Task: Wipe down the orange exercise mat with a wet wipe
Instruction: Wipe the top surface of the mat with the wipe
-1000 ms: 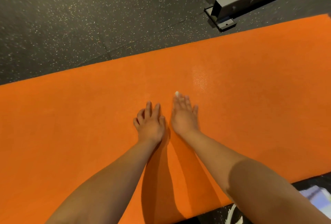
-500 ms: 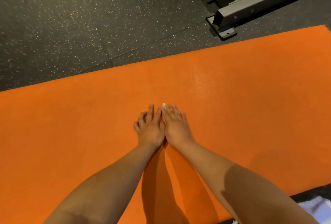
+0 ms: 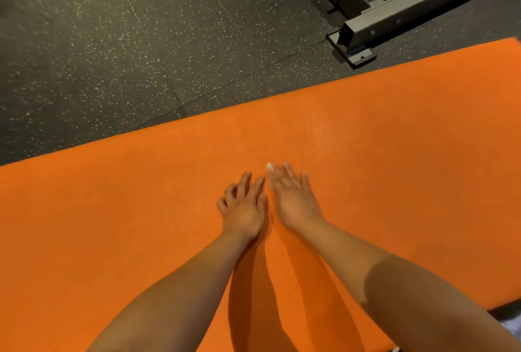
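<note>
Hardly any view of the wet wipe (image 3: 269, 166): just a white sliver poking out past the forefinger of the right hand (image 3: 294, 201), with the rest tucked beneath the palm. Cut off by the picture's edges: the orange mat (image 3: 112, 225) to left and right, both arms above the forearm, and a pale scrap (image 3: 509, 333) at the bottom right corner, too little of it to identify. Also cropped, well ahead and to the right of the hands, a grey metal frame (image 3: 394, 17) on the dark speckled floor (image 3: 112, 41). Right hand laid palm down with fingers straight and slightly fanned, pressing the wipe flat against the mat rather than clutching it. Left hand (image 3: 244, 209) just beside it, palm down on bare mat, two fingers stretched forward, the outer two bent at the knuckles, holding nothing. Mat directly under both hands, its far edge ahead of them, its near edge back beneath the right forearm.
</note>
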The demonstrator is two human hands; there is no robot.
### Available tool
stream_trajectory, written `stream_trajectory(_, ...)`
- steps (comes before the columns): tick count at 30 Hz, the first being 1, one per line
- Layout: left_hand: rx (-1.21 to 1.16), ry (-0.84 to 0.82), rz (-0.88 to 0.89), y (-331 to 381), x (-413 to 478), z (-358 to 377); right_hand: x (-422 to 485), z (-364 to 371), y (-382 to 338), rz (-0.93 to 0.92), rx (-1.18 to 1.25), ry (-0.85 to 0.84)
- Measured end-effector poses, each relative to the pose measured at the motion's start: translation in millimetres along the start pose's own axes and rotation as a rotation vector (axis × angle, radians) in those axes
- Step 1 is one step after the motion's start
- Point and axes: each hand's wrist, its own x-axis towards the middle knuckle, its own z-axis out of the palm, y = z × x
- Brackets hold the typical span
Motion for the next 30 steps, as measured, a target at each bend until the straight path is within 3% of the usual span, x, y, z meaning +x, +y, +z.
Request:
stream_trajectory(4,0.079,0.001,0.028,-4,7,-8,17,-17,29,0.333,0.033,0.067)
stream_trajectory(6,0.078,0.064,0.025,-2,13,-11,20,-18,17,0.287,0.077,0.051)
stream_trajectory(8,0.057,0.113,0.019,5,22,-12,17,-12,-5,0.122,0.107,-0.006)
stream_trajectory(11,0.012,0.070,-0.008,12,35,-9,19,-6,-13,-0.001,0.054,-0.043)
stream_trajectory(16,0.021,0.051,0.032,0,37,2,36,-22,21,0.255,0.010,0.061)
stream_trajectory(18,0.015,0.061,0.020,-1,38,4,37,-23,11,0.250,0.035,0.063)
stream_trajectory(23,-0.046,0.068,-0.002,4,37,4,29,-10,-6,0.041,-0.022,-0.013)
stream_trajectory(28,-0.050,0.071,-0.043,4,41,-3,40,-23,30,0.322,0.024,0.076)
stream_trajectory(30,-0.052,0.088,-0.071,10,47,-7,40,-19,13,0.284,0.082,0.053)
